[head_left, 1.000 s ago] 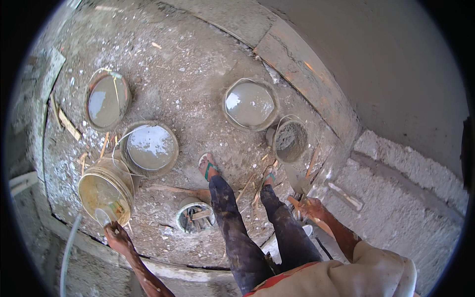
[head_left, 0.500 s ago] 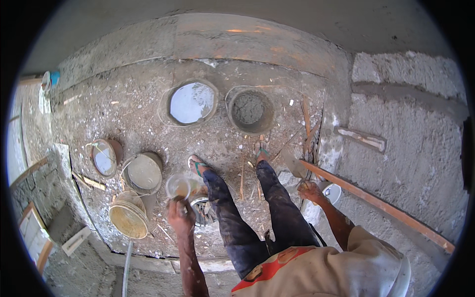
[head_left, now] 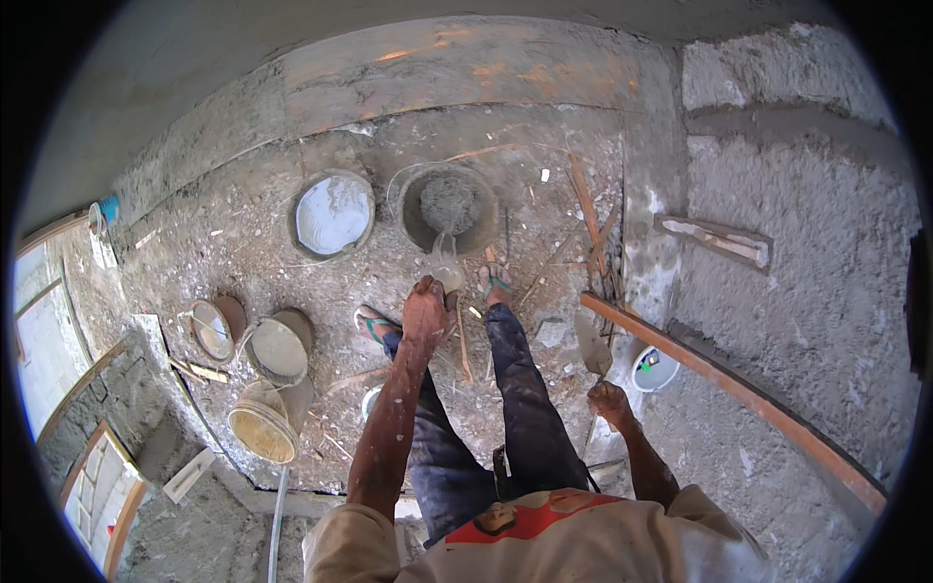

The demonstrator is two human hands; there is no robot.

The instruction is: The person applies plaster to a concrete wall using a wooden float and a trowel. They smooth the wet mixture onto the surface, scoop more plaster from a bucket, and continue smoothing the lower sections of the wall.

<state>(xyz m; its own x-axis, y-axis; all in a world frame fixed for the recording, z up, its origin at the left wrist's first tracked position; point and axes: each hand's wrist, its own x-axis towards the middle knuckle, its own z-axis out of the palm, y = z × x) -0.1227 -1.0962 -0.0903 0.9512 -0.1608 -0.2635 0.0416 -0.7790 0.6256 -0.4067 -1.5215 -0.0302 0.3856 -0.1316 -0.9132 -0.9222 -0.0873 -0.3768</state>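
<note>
Tipping a small clear cup [head_left: 445,264] with the left hand [head_left: 425,309] — grip closed on it, mouth aimed ahead at the mortar bucket [head_left: 450,208] just beyond. Right hand [head_left: 608,399] holds a trowel [head_left: 592,342], blade forward — farther from the bucket.

Rough concrete floor [head_left: 243,233]; wood plank [head_left: 739,389], matt.

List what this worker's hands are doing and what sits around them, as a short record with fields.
Left hand: tips a small clear container, pouring water toward the round grey bucket of mortar
Right hand: grips a metal trowel, blade up
Nearby: round bucket of pale water; long rusty straightedge
Ground: rubble-strewn concrete floor
</note>
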